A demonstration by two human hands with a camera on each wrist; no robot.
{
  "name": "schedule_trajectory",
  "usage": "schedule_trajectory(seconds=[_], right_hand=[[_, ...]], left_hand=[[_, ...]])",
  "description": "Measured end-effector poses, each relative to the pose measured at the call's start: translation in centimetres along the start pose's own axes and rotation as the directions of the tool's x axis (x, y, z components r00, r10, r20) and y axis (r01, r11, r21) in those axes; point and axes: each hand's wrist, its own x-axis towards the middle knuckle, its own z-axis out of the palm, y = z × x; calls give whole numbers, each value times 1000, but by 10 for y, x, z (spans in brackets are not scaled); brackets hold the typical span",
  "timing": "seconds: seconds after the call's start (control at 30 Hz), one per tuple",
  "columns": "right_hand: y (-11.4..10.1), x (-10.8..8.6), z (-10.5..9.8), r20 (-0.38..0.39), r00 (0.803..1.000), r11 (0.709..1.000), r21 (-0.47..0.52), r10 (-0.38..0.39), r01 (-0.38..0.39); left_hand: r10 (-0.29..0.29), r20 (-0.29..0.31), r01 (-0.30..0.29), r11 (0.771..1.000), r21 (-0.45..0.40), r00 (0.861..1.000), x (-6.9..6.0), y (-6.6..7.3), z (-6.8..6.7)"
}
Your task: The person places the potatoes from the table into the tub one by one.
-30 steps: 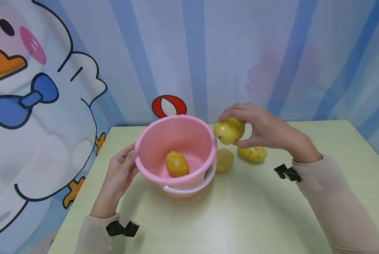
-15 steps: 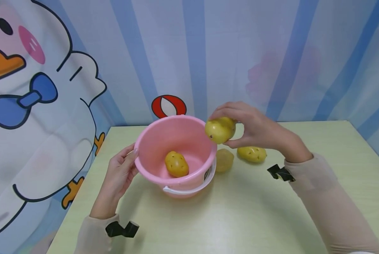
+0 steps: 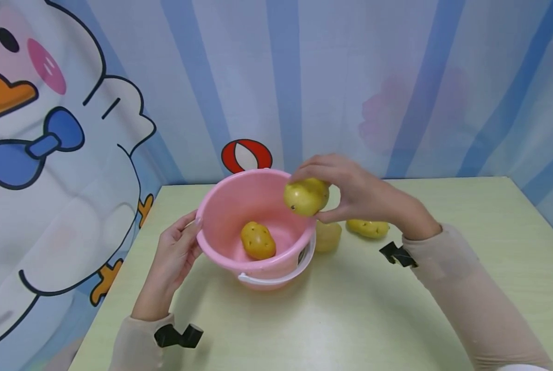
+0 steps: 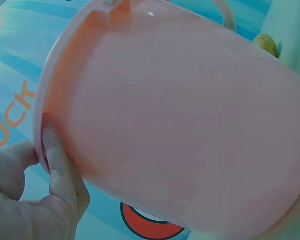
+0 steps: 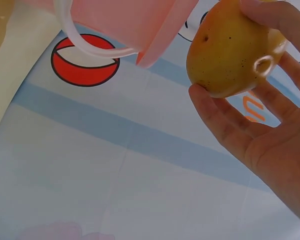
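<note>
Nearest me, the beige sleeves (image 3: 471, 299) reach in over the pale table (image 3: 332, 319). My left hand (image 3: 176, 252) grips the rim of the pink bucket (image 3: 273, 271), which tips its mouth towards me, white handle (image 3: 269, 281) hanging at the front; a darker yellow potato (image 3: 258, 240) lies inside. My right hand (image 3: 350, 190) holds a yellow potato (image 3: 304, 197) between thumb and fingers at the mouth's right side. Beyond sit a tan lump (image 3: 327, 237) and a knobbly potato (image 3: 368, 229), then a striped backdrop (image 3: 323, 87).

Soft shadows, pale glare on tabletop (image 3: 341, 314)
</note>
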Motion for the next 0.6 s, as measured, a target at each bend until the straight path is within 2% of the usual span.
schedule_trajectory(seconds=[0.13,0.6], right_hand=[[-2,4,3,21,1000,1000,13,-11,11],[-6,8,8,67,997,999,21,40,-42]], left_hand=[[-4,-4,4,1000,1,1000,0,-1,0],[-22,-19,22,1000,13,1000,0,0,0]])
